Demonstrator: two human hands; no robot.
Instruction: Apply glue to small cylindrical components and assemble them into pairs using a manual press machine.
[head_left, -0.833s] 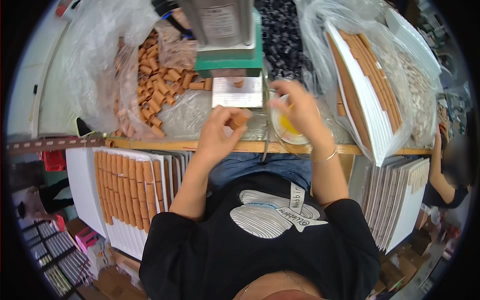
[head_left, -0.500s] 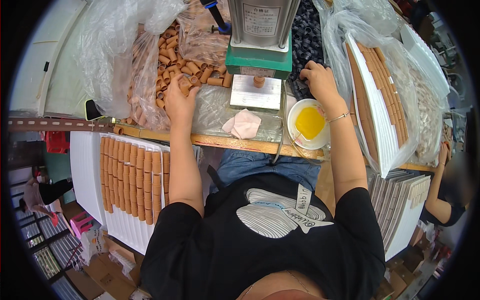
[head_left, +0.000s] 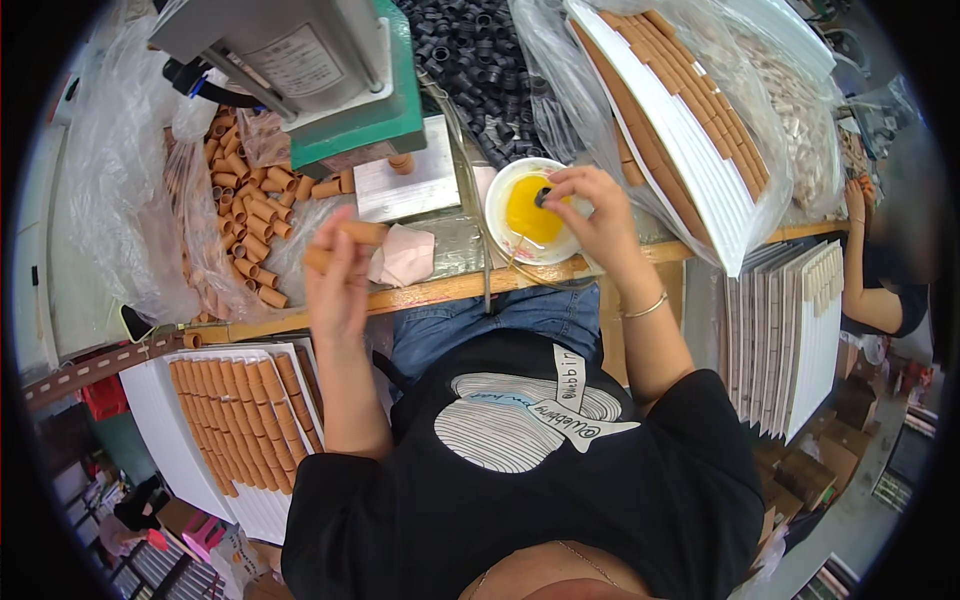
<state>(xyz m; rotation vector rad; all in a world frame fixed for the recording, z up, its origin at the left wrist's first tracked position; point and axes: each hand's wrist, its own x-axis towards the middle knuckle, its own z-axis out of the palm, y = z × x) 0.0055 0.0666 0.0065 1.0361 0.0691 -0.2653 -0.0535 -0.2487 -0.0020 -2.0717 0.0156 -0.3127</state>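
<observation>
**Tube lifted, ring dipped in yellow bowl**

L hand (head_left: 338, 275) is now up off the tube pile, closed on one brown tube (head_left: 345, 243), held slanted above the worktop's front edge (head_left: 440, 290), near the pink cloth (head_left: 405, 256). Half a sec ago it was reaching into the loose brown tubes (head_left: 245, 215) at the worktop's left. R hand (head_left: 598, 215) has come off the press side; fingertips now pinch a small dark ring (head_left: 543, 196) over the yellow liquid in the white bowl (head_left: 500, 190), near the front edge, centre-right. Looks like the pick-up step is over and the ring's getting wetted, prob. before joining w/ the tube. Press (head_left: 345, 80) stands idle behind; one tube sits under it.
</observation>
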